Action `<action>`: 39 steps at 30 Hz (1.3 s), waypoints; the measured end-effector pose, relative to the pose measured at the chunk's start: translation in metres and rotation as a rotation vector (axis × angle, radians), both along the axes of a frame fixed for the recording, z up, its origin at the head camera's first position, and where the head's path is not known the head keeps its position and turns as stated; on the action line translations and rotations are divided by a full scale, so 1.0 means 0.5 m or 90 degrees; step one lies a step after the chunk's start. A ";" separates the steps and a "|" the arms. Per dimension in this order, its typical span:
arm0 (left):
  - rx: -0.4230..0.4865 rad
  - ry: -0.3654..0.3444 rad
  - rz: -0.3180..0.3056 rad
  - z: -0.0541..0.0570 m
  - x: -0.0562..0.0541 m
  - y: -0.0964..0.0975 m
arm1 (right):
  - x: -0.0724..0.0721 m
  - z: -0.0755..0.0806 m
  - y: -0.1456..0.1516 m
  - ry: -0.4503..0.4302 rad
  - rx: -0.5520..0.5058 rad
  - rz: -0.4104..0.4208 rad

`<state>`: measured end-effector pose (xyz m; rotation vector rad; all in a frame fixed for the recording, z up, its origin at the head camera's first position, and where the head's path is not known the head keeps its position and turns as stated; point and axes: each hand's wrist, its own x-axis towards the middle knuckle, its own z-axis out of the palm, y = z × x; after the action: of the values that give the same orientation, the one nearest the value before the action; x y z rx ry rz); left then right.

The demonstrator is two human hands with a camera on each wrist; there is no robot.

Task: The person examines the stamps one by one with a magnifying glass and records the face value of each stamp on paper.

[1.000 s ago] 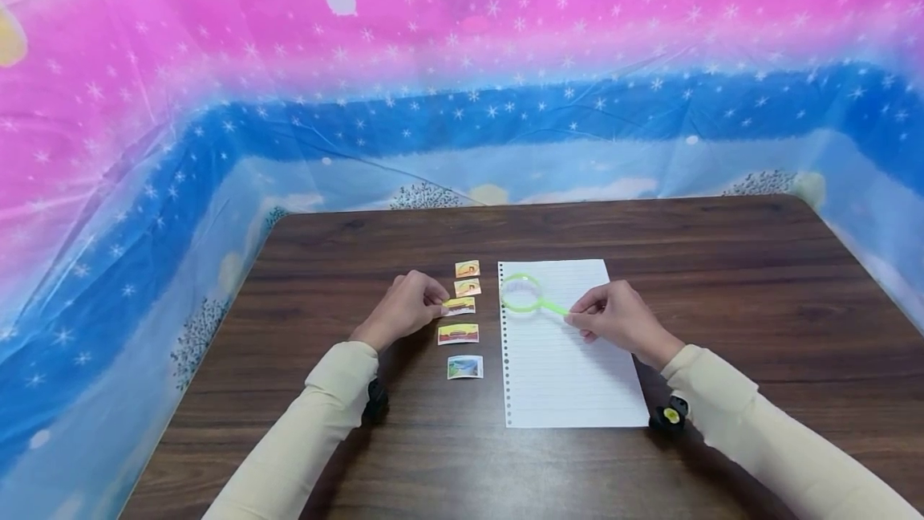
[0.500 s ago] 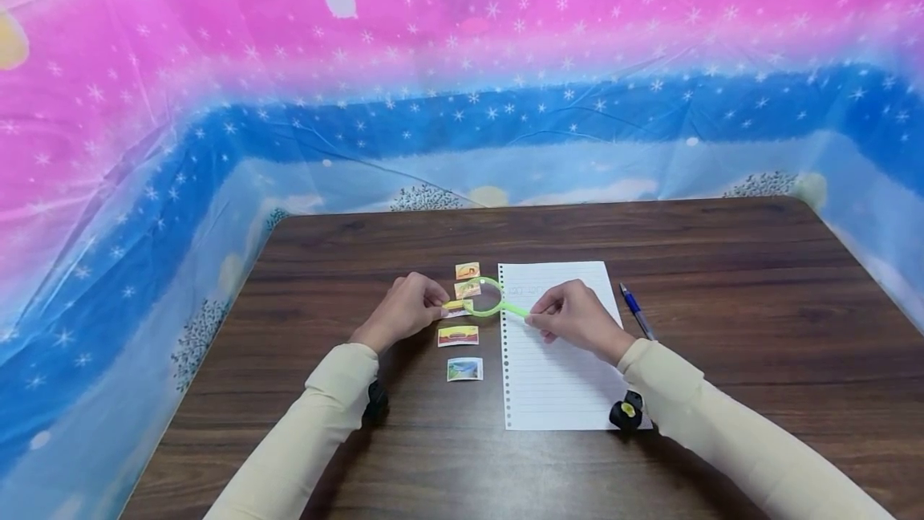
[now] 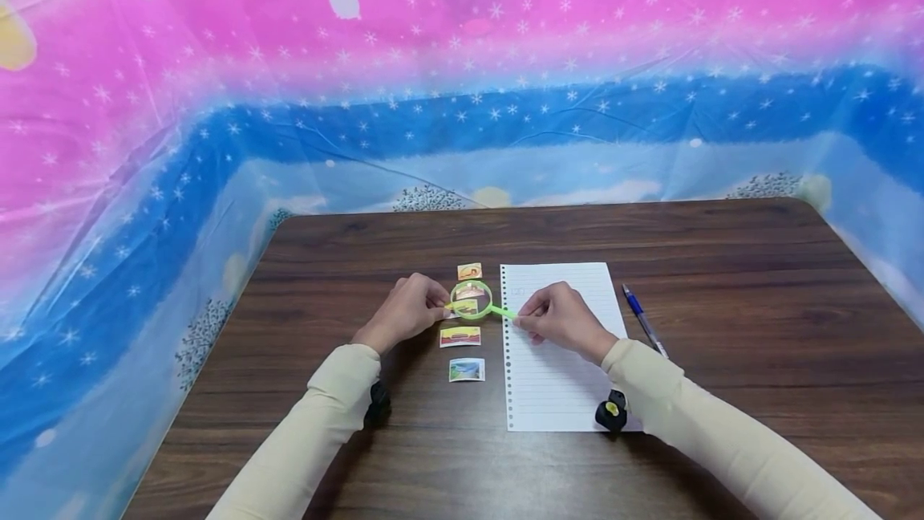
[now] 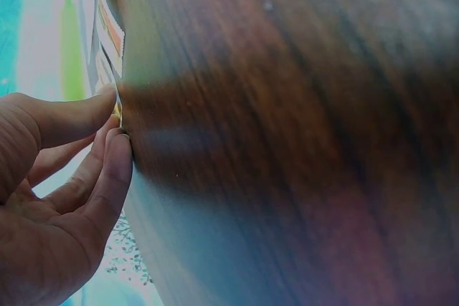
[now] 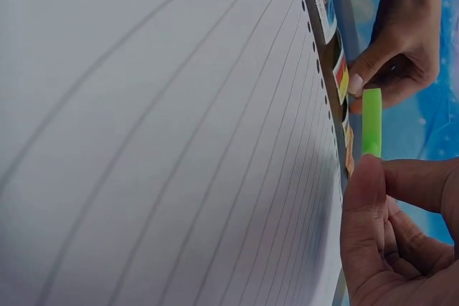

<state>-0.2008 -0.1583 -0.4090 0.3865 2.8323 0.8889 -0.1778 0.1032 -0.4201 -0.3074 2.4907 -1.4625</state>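
Note:
My left hand (image 3: 407, 313) pinches the left edge of a small yellow-and-red postage stamp (image 4: 119, 112) between thumb and fingers, low at the tabletop. With thumb and fingertips my right hand (image 3: 566, 318) holds the handle of a green magnifying glass (image 3: 501, 312). The round lens hangs over the pinched stamp and overlaps the orange stamp just behind it in the head view. Further stamps stand in the same column: an orange one (image 3: 469, 271) at the far end, a yellow-and-red one (image 3: 459, 336) nearer, and a blue-green landscape one (image 3: 467, 370) nearest.
A lined, punched sheet of paper (image 3: 563, 392) lies under the right hand, with faint writing near its top left. Right of it is a blue pen (image 3: 642, 315). The brown wooden table (image 3: 346, 247) ends at a pink-and-blue curtain (image 3: 505, 127).
My right hand has moved left with the magnifying glass, from over the paper to over the pinched stamp. This uncovered the pen. My left hand has stayed at the stamp.

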 end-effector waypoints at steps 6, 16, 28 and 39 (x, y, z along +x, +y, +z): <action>-0.001 0.002 -0.001 0.001 0.000 0.000 | 0.002 0.003 0.000 -0.007 0.004 0.001; -0.002 0.008 -0.003 0.006 0.006 0.001 | 0.008 0.038 0.050 0.005 0.010 -0.007; -0.005 0.003 0.004 0.008 0.009 0.005 | 0.005 0.068 0.140 0.039 0.035 -0.061; -0.011 0.006 0.008 0.010 0.009 0.005 | 0.012 0.087 0.229 0.047 0.036 -0.097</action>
<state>-0.1963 -0.1559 -0.4041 0.3723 2.8528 0.8663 -0.1721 0.2175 -0.3767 -0.1673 2.6615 -1.4590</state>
